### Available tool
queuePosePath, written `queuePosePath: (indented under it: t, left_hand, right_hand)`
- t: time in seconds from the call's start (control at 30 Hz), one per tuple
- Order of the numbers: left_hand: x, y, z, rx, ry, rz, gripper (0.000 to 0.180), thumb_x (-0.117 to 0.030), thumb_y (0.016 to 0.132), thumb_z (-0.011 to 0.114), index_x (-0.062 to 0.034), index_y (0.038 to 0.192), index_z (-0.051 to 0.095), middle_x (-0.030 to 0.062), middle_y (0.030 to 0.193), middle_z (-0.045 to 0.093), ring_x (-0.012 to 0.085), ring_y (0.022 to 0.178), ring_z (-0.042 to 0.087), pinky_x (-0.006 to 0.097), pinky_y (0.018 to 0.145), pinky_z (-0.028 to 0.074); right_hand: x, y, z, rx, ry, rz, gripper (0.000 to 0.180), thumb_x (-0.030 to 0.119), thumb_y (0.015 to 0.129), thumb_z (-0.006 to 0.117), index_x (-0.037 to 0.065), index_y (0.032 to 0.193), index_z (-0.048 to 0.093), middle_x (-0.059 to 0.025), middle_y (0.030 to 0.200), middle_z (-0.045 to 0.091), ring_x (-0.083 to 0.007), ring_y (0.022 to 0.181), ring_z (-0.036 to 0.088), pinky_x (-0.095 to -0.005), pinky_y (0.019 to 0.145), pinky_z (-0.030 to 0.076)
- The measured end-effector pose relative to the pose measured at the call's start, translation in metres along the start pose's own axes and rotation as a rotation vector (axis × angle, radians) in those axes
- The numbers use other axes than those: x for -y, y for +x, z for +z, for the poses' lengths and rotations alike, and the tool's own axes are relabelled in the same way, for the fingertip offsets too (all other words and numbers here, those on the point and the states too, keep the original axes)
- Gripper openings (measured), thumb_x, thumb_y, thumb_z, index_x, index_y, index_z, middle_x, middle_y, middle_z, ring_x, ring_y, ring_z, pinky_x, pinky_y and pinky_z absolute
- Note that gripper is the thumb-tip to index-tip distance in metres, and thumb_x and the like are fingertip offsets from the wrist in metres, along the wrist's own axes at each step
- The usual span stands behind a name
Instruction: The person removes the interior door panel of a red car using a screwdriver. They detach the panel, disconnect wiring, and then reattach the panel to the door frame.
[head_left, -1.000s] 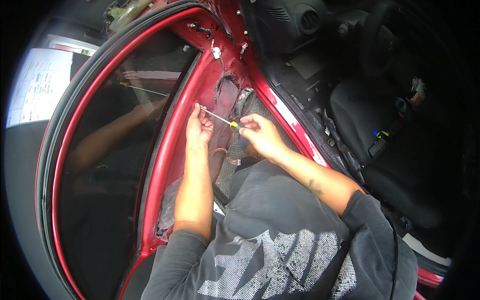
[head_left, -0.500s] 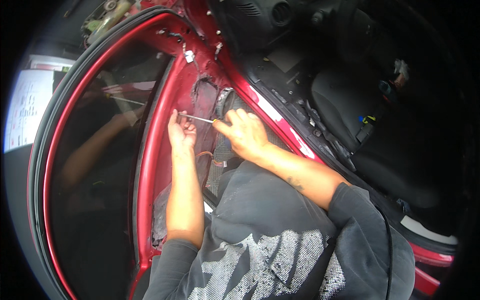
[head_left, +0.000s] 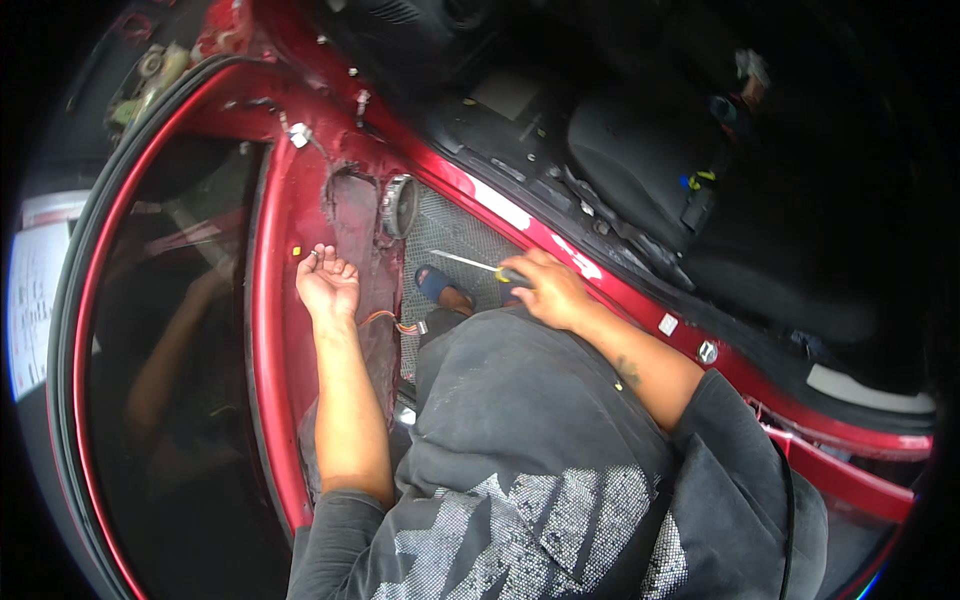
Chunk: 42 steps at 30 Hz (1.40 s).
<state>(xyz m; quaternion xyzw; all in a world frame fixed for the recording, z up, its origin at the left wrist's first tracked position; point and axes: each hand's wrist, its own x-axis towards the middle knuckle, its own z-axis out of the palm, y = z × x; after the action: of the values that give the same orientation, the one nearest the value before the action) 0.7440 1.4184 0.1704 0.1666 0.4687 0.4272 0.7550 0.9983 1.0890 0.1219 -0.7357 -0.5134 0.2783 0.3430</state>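
My right hand (head_left: 553,288) grips a screwdriver (head_left: 466,260) by its dark and yellow handle. The thin metal shaft points left, over the mesh floor mat, clear of my other hand. Palm up, my left hand (head_left: 329,287) is held close to the red car door (head_left: 268,330), fingers curled. A tiny thing seems pinched at its fingertips, too small to name. Just beside those fingertips, a small yellow plug (head_left: 296,251) shows on the door's inner side, which has its trim off. A round speaker (head_left: 399,206) sits on the door farther up.
A loose wire bundle with a connector (head_left: 412,327) hangs from the door below my left hand. A white connector (head_left: 299,135) dangles near the hinge side. On the right are the red door sill (head_left: 500,205) and a dark seat (head_left: 625,150). My sandalled foot (head_left: 434,285) stands on the mat.
The screwdriver's tip has come away from my left fingertips as my right hand drew back right and down. The yellow plug on the door is now uncovered. The view has shifted.
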Motion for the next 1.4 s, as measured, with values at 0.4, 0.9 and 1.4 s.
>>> queuePosePath:
  t: [0.4,0.9,1.4]
  left_hand:
    - [0.083,-0.062,-0.116,0.325,1.415,-0.546,0.029,-0.033,0.106,0.053,-0.0172,0.082,0.056,-0.0039,0.069,0.051,0.0118,0.058,0.045,0.029,0.056,0.036]
    - [0.124,-0.022,-0.294,1.014,2.197,-0.651,0.027,-0.017,0.092,0.071,0.0004,0.106,0.085,0.0108,0.091,0.079,0.0216,0.088,0.071,0.037,0.084,0.055]
    - [0.272,-0.149,-0.261,1.326,2.358,-0.377,0.023,0.006,0.079,0.067,0.0027,0.095,0.084,0.0128,0.099,0.084,0.0224,0.097,0.076,0.034,0.093,0.057]
  right_hand:
    - [-0.045,-0.281,0.131,-0.005,0.167,1.214,0.046,0.034,0.103,0.068,0.012,0.144,0.068,-0.0239,0.141,0.071,-0.0411,0.134,0.066,-0.0523,0.111,0.053]
    - [0.144,-0.611,0.508,-0.428,0.750,1.769,0.048,0.037,0.095,0.075,0.000,0.126,0.078,-0.0233,0.122,0.080,-0.0354,0.118,0.077,-0.0408,0.100,0.057]
    - [0.192,-0.721,0.599,-0.915,1.005,1.898,0.053,0.024,0.107,0.065,0.004,0.155,0.057,-0.0201,0.106,0.080,-0.0279,0.073,0.074,-0.0422,0.064,0.058]
